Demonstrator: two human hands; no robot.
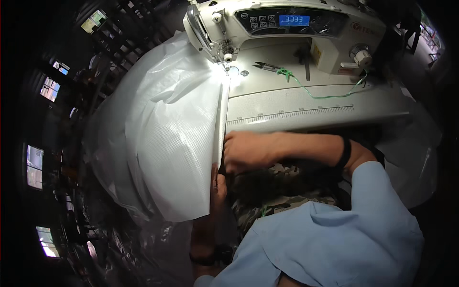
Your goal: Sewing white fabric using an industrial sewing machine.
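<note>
White sheet (172, 138), cream machine (287, 28), green cord (285, 72), light-blue shirt (330, 239), camouflage cloth (289, 206)

A hard white light under the head of the sewing machine (287, 28) burns out the stitching spot and throws glare over the folds of the pale plastic sheet (167, 129), while a small screen (294, 20) glows blue above. The room at left sinks into near-black, broken by bright windows (35, 166), and the left hand (219, 186) lies in shadow. The right hand (246, 150) looks slightly soft, and the fisheye lens bends the scene toward a black rim.
</note>
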